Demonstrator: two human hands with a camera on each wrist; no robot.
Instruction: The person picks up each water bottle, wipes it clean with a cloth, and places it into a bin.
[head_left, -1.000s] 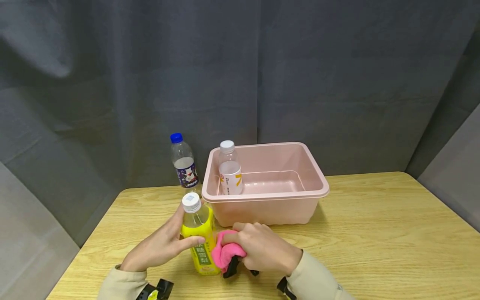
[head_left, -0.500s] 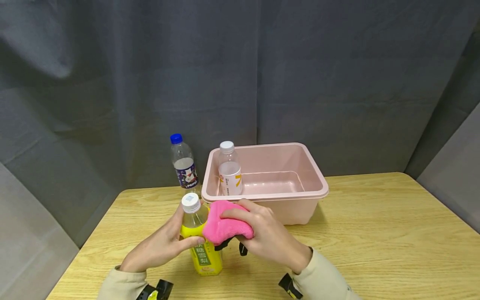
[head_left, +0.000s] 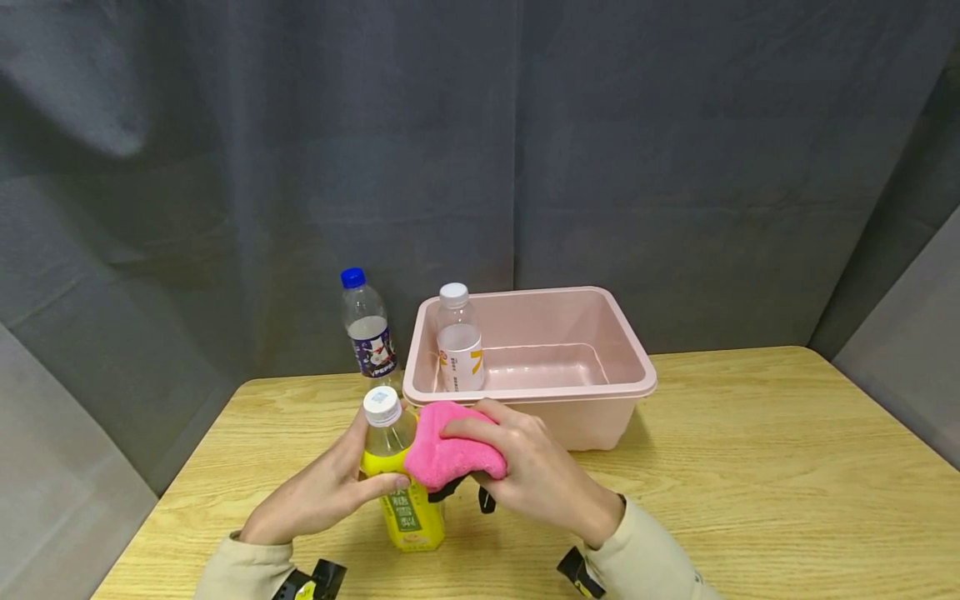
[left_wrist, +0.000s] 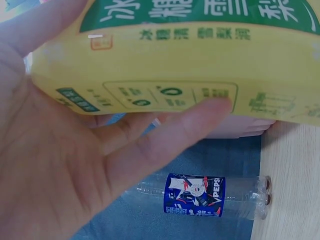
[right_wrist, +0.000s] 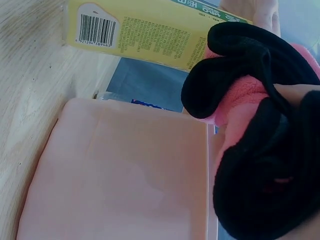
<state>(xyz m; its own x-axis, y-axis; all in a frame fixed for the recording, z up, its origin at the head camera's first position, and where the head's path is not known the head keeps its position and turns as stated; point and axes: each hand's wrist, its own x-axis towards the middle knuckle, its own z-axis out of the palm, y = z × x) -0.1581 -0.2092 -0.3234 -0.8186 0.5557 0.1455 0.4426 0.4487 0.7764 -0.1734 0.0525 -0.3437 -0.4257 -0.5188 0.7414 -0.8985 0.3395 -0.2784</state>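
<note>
My left hand (head_left: 322, 492) grips a yellow-labelled drink bottle (head_left: 411, 521) from its left side, the thumb across the front. The white-capped bottle stands upright on the table. My right hand (head_left: 536, 467) holds a bunched pink cloth (head_left: 450, 450) against the bottle's right side, near the top of the label. Black edging or lining (right_wrist: 250, 55) of the cloth shows in the right wrist view. In the left wrist view, the bottle's label (left_wrist: 175, 60) lies across the palm and fingers. The cloth covers part of the bottle.
Behind the hands stands a pink plastic basin (head_left: 600, 417) with a white-capped bottle (head_left: 461, 354) upright inside at its left. A blue-capped Pepsi bottle (head_left: 372, 342) stands left of the basin. A grey curtain (head_left: 675, 167) hangs behind the wooden table (head_left: 750, 467).
My right hand has raised the pink cloth from low on the yellow bottle to its upper part, then stayed there. The left hand and the bottle have hardly moved.
</note>
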